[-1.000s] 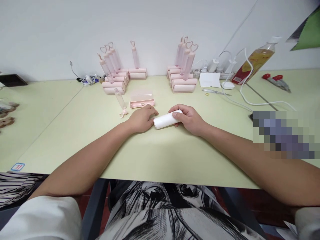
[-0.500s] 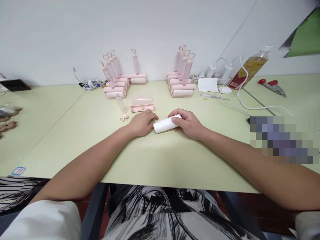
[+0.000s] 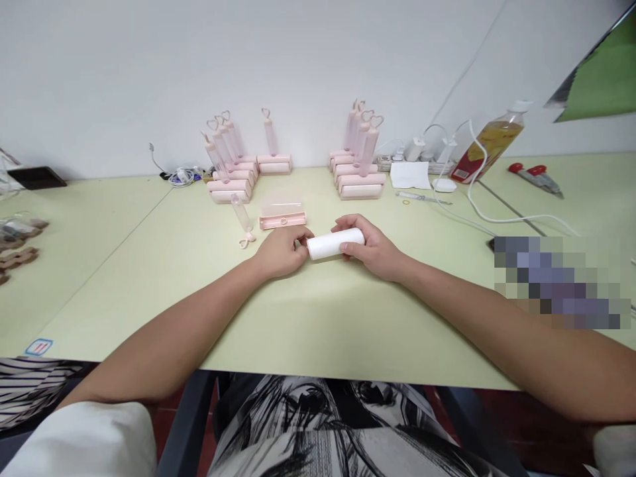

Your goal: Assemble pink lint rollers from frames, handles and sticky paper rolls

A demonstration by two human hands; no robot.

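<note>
A white paper roll (image 3: 334,244) lies sideways in the middle of the pale green table (image 3: 308,311). My right hand (image 3: 373,250) is wrapped round its right half, thumb underneath. My left hand (image 3: 281,251) is curled at the roll's left end, fingertips touching it. Just behind my left hand lie a loose pink roller base with a clear cover (image 3: 281,212) and a detached clear handle with a heart end (image 3: 242,219).
Two groups of pink lint rollers with heart handles stand at the back, left (image 3: 231,171) and right (image 3: 358,165). Further right are a power strip with white cables (image 3: 422,154), a tilted bottle (image 3: 489,144), a white paper (image 3: 410,175) and red-handled pliers (image 3: 534,175). A blurred patch (image 3: 559,281) covers the right.
The roll has turned from slanted to nearly level and lifted slightly between both hands. The view has tilted, so the table's objects sit lower in the picture.
</note>
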